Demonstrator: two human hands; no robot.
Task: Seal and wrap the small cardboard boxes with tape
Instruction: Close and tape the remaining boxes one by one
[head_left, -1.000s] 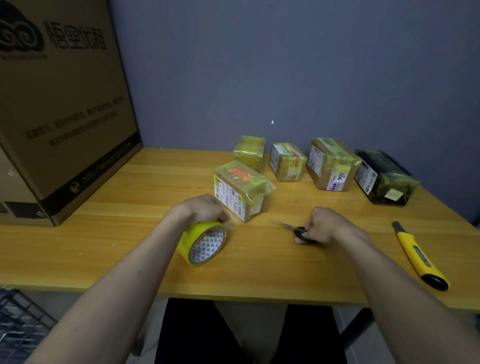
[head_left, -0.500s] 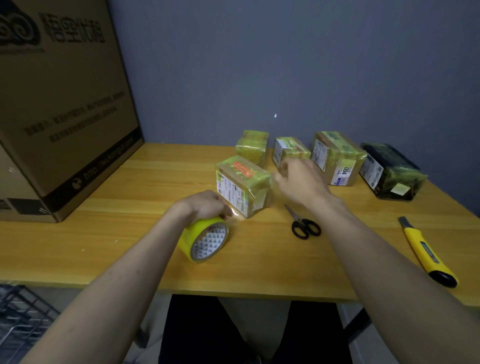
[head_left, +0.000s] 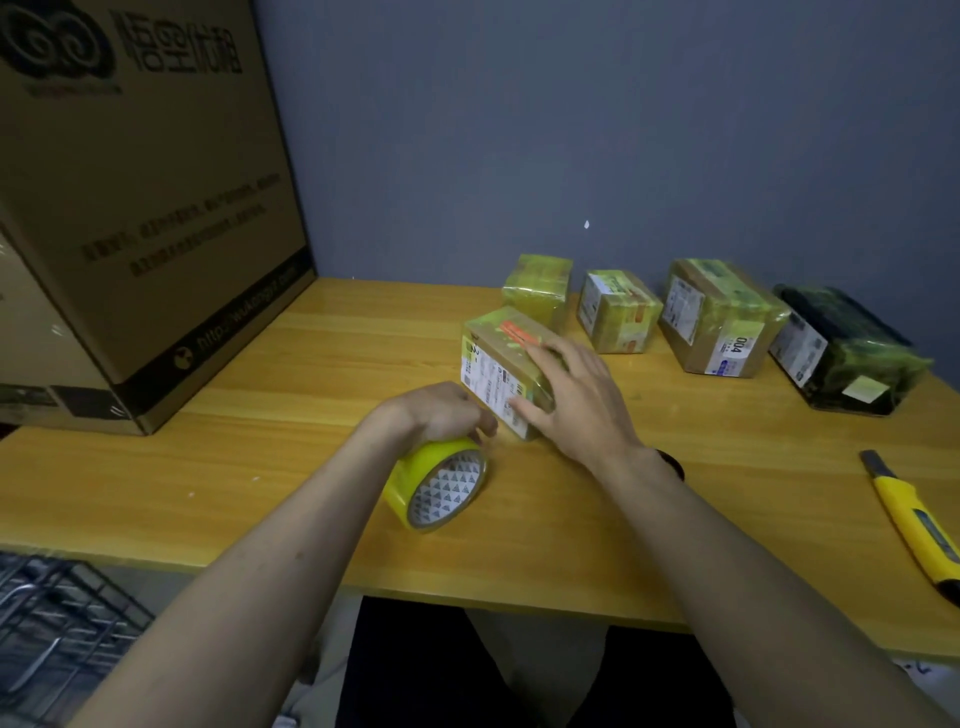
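Observation:
A small cardboard box (head_left: 491, 364) wrapped in yellow tape, with white labels on its side, stands in the middle of the wooden table (head_left: 260, 467). My right hand (head_left: 571, 395) lies over its top and right end, fingers spread, thumb against the labelled side. My left hand (head_left: 441, 413) grips a roll of yellow tape (head_left: 439, 486) just in front of the box. The scissors are almost wholly hidden behind my right wrist.
Three tape-wrapped boxes (head_left: 537, 286) (head_left: 615, 309) (head_left: 719, 317) and a dark wrapped parcel (head_left: 844, 348) line the back of the table. A yellow utility knife (head_left: 911, 525) lies at the right edge. A big cardboard carton (head_left: 130, 208) fills the left. A wire rack (head_left: 57, 634) sits lower left.
My right hand let go of the scissors on the table, swung up and left, and came down onto the box. My left hand has kept its hold on the tape roll.

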